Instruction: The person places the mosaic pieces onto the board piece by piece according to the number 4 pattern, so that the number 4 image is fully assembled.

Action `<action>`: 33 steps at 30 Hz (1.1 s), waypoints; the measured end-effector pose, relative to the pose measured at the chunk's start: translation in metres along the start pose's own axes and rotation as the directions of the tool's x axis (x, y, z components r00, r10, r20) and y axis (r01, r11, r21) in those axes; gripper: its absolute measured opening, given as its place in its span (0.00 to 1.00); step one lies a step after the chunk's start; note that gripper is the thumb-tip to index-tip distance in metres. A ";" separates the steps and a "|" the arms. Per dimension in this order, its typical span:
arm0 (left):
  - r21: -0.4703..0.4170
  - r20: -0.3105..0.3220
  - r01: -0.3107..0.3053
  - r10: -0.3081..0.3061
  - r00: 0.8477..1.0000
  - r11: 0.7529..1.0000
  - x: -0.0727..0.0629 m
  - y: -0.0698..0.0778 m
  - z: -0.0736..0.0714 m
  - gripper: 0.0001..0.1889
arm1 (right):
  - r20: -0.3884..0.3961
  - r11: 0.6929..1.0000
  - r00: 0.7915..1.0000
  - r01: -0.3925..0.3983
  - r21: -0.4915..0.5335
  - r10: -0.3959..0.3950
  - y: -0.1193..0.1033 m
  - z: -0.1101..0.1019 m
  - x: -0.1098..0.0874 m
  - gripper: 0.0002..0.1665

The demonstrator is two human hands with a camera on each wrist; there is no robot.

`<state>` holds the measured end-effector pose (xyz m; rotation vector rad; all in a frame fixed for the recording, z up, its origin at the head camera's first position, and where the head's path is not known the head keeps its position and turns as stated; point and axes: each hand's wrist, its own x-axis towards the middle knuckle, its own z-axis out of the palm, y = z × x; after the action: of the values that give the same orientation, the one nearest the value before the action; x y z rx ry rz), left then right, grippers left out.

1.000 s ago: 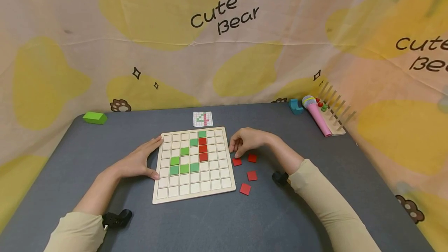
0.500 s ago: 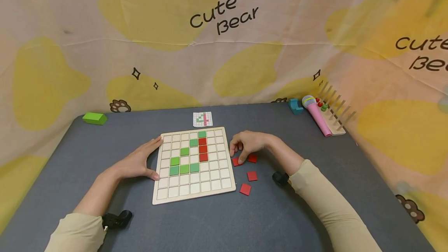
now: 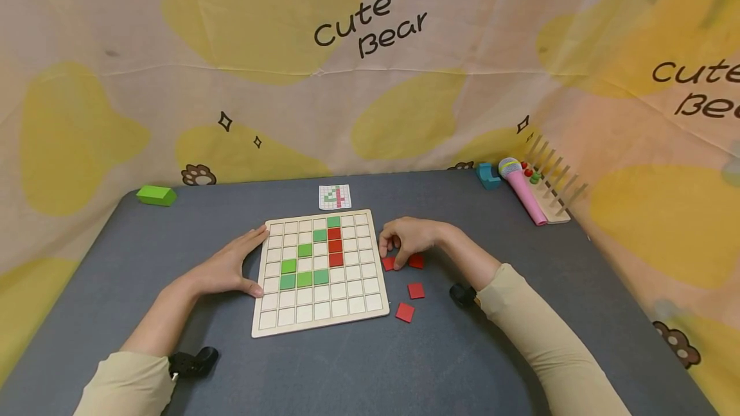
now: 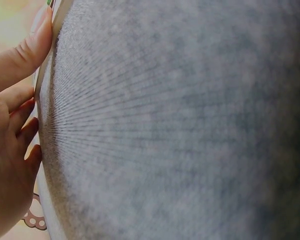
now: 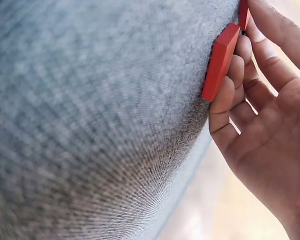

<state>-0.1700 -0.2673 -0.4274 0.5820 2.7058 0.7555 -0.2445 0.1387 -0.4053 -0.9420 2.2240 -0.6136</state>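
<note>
A wooden grid board point(image 3: 347, 306) lies on the table, with several green tiles point(image 3: 304, 279) and three red tiles point(image 3: 335, 245) set in its cells. Along the board's left edge rests my left hand point(image 3: 222, 268), thumb and fingers spread apart and touching the rim. Right of the board, my right hand point(image 3: 413, 234) has its fingers curled and pinches a red tile point(image 3: 388, 264) at the table surface; part of that tile is covered by the thumb. A second red tile point(image 5: 222, 62) lies right beside the fingers in the right wrist view.
Two more loose red tiles, a middle one point(image 3: 415, 290) and a nearer one point(image 3: 405, 312), lie right of the board. Behind it is a pattern card point(image 3: 334, 197). A green block point(image 3: 157, 196), blue block point(image 3: 488, 176), toy microphone point(image 3: 523, 191) and pegged board point(image 3: 557, 214) stand farther back.
My right hand has shifted slightly nearer, its thumb coming down over the red tile beside the board. That tile has slid a little leftward and away. The left hand stays still.
</note>
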 end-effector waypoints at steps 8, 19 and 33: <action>-0.007 -0.001 -0.016 0.016 1.000 1.000 -0.002 0.002 0.000 0.67 | -0.015 1.000 1.000 -0.013 0.027 0.013 -0.001 -0.001 0.000 0.14; -0.001 -0.002 -0.020 0.020 1.000 1.000 0.000 -0.001 0.001 0.67 | -0.039 0.997 0.999 -0.004 0.071 0.007 -0.001 -0.005 0.001 0.07; -0.003 0.005 -0.016 0.016 1.000 1.000 -0.002 0.005 -0.002 0.67 | -0.112 0.967 0.994 0.042 0.250 -0.015 -0.018 -0.017 0.003 0.11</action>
<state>-0.1675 -0.2650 -0.4225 0.6051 2.6982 0.7605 -0.2503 0.1276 -0.3831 -0.8277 2.1642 -0.9568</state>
